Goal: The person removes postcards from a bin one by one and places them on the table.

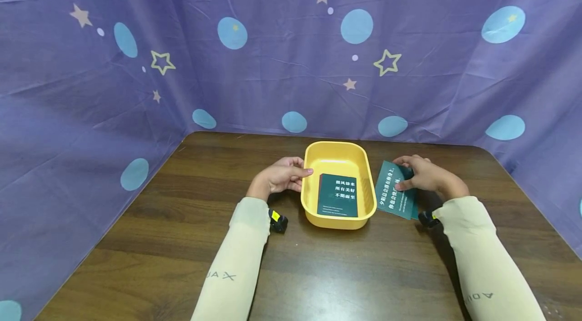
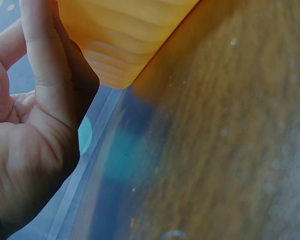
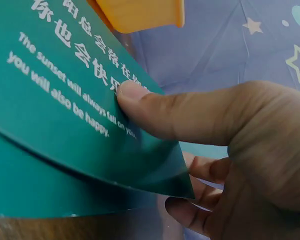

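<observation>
Here, right hand (image 1: 424, 176) pinching card (image 3: 75, 107), thumb (image 3: 175, 114) atop

Clock centred on the yellow tray (image 1: 338, 222). At 3 o'clock, upper green card (image 1: 392, 197): "夕阳总会落在你身上 / 你也会快…", rest partly covered; right-wrist view gives "The sunset will always fall on you, you will also be happy." Inside tray, toward 6, dark green card (image 1: 337, 195): "微风徐来 / 所有美好 / 不期而至"; small lines below illegible. Left sleeve (image 1: 232, 265), 8 o'clock: A, X legible. Right sleeve (image 1: 482, 260), 4 o'clock: A, D.
</observation>
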Motion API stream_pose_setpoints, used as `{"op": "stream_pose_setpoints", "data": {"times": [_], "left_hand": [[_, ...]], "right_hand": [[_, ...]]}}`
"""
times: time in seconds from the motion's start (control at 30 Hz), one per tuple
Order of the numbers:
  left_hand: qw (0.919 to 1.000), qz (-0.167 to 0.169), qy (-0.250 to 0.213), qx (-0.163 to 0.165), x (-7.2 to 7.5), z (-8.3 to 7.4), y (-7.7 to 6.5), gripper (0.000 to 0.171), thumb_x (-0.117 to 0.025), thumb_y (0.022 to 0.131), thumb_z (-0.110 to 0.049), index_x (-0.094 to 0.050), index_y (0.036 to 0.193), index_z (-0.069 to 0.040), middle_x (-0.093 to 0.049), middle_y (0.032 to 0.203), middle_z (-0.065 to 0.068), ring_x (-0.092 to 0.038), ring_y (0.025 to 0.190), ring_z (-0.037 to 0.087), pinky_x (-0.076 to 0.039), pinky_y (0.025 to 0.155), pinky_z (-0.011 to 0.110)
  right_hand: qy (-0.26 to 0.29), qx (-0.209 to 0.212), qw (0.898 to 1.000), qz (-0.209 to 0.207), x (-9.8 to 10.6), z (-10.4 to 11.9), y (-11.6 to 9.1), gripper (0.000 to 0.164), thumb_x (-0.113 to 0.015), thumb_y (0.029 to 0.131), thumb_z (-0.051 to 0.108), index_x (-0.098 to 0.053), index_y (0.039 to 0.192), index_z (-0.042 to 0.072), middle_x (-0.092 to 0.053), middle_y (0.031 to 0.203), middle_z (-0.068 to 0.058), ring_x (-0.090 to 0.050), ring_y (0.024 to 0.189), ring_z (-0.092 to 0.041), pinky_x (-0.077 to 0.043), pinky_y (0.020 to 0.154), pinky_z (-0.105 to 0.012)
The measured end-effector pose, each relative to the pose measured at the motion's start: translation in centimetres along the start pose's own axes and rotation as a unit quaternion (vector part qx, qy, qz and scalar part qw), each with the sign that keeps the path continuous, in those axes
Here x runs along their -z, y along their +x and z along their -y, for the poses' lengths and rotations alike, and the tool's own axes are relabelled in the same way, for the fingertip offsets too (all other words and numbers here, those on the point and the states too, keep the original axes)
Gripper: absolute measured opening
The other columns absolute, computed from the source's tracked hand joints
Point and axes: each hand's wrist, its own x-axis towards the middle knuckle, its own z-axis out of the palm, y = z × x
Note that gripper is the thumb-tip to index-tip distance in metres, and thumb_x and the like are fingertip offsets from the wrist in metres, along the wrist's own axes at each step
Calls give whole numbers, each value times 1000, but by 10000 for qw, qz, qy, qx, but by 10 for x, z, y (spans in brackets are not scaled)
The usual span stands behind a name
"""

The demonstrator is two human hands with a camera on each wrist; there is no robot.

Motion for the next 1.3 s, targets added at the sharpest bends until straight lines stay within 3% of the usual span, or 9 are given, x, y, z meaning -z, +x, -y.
{"op": "stream_pose_setpoints", "data": {"times": [0.2, 0.4, 0.67, 0.97, 1.1, 1.3], "left_hand": [[10000, -5, -9, -6, -1, -1, 0, 22, -62, 95, -6, -45, 108, 0, -63, 83, 18, -63, 58, 17, -59, 55, 28], [10000, 60, -13, 31, -1, 1, 2, 23, -61, 96, -5, -44, 109, 1, -62, 84, 18, -64, 62, 19, -60, 56, 29], [10000, 27, -3, 71, -1, 2, 1, 24, -62, 96, -7, -43, 109, 2, -62, 85, 18, -63, 62, 19, -60, 56, 28], [10000, 6, -51, -42, -1, 1, 0, 19, -60, 97, -4, -44, 107, 2, -61, 83, 19, -64, 60, 18, -59, 54, 28], [10000, -18, -27, -23, 0, 2, 1, 19, -60, 96, -4, -44, 107, 2, -61, 84, 20, -64, 61, 18, -60, 55, 28], [10000, -53, -20, -17, 0, 2, 1, 19, -60, 96, -4, -45, 107, 1, -61, 83, 19, -63, 59, 17, -59, 54, 27]], "right_hand": [[-129, -24, 9999, 88, -2, -2, 2, 77, -85, 75, 23, -47, 139, 2, -46, 125, -25, -32, 117, -45, -28, 99, -65], [-23, 161, 9996, 252, -3, -5, 2, 76, -83, 77, 15, -43, 138, -6, -51, 127, -29, -47, 113, -40, -38, 99, -60], [-40, 275, 9995, 162, -7, -5, 3, 66, -83, 76, 12, -49, 129, -9, -55, 123, -28, -50, 113, -39, -39, 100, -57], [-254, 537, 9974, -405, -1, 8, 7, 63, -81, 80, 13, -49, 131, -8, -53, 131, -28, -45, 123, -44, -38, 102, -59], [-620, 809, 9927, -641, 1, 17, 8, 59, -76, 86, 19, -49, 131, -7, -52, 131, -28, -44, 123, -43, -34, 104, -59], [-811, 817, 9904, -769, -1, 33, 8, 63, -74, 88, 31, -48, 135, -1, -47, 133, -26, -36, 122, -42, -32, 102, -60]]}}
